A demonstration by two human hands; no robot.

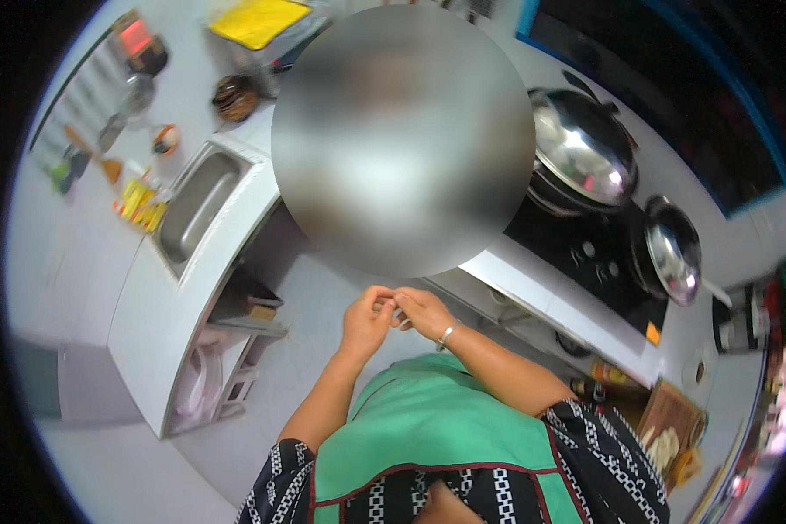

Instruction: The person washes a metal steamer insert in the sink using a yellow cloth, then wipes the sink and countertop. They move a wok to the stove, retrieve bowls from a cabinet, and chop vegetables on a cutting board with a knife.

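Note:
My left hand (368, 321) and my right hand (423, 313) meet at the fingertips in front of the green apron (437, 410). Fingers on both sides are curled and pressed together. Whether anything small is between them is hidden. A pale bracelet (446, 335) circles my right wrist. Below the hands is the grey floor (310, 349), and neither hand touches the counters on either side.
At left, a white counter (162, 341) holds a steel sink (199, 208) with a yellow packet (140, 205) beside it. On the right, a black stovetop (585, 253) bears a large lidded pan (583, 148) and a smaller lidded pan (672, 249). A round blur covers the upper middle.

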